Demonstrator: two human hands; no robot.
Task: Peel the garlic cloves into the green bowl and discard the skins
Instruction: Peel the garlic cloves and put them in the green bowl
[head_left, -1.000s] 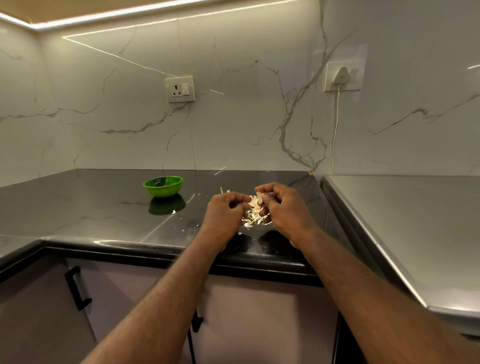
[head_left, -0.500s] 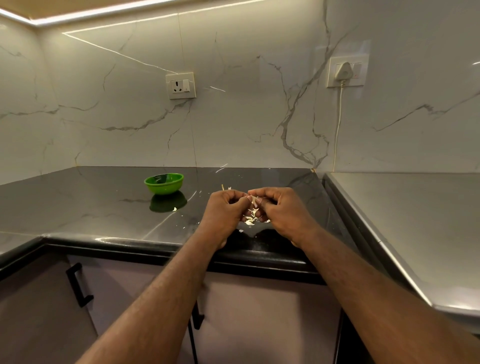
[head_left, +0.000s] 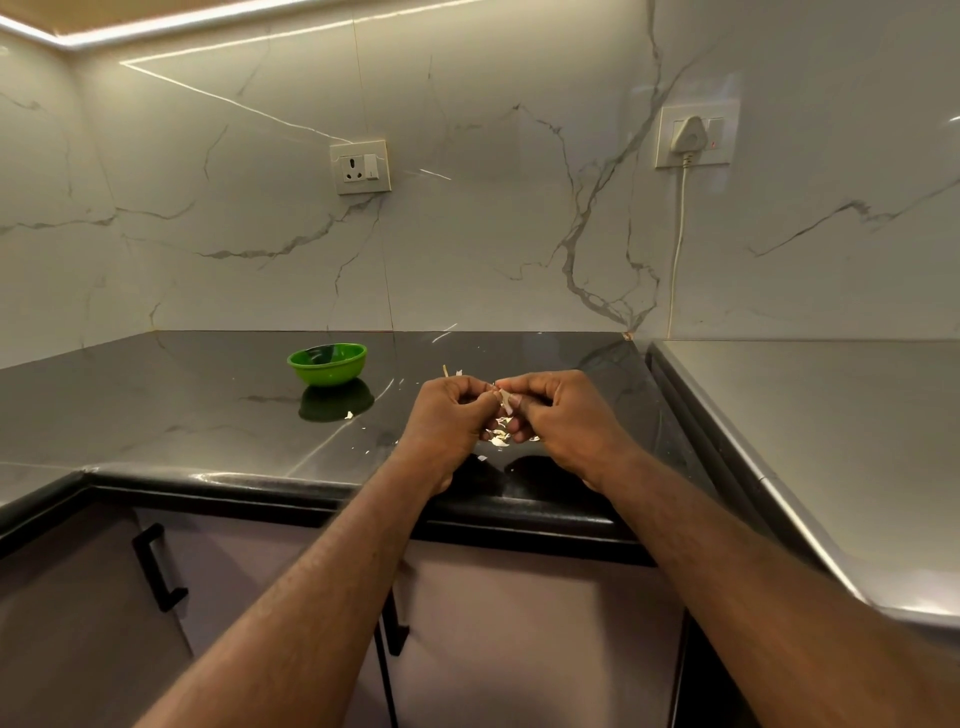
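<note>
Above the front of the black counter (head_left: 208, 426), the left hand (head_left: 451, 418) and right hand (head_left: 563, 421) met with fingers curled, both pinching one pale garlic clove (head_left: 505, 401) at the fingertips. Loose skins (head_left: 500, 440) lay on the counter directly beneath. The green bowl (head_left: 327, 365) stood farther back to the left, well apart from the hands.

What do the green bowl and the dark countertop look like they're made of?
Green bowl: probably plastic, glossy; its flat bright colour and soft highlights suggest so. Countertop: seemingly polished black stone, maybe granite; it mirrors the bowl and shows pale veins.
</note>
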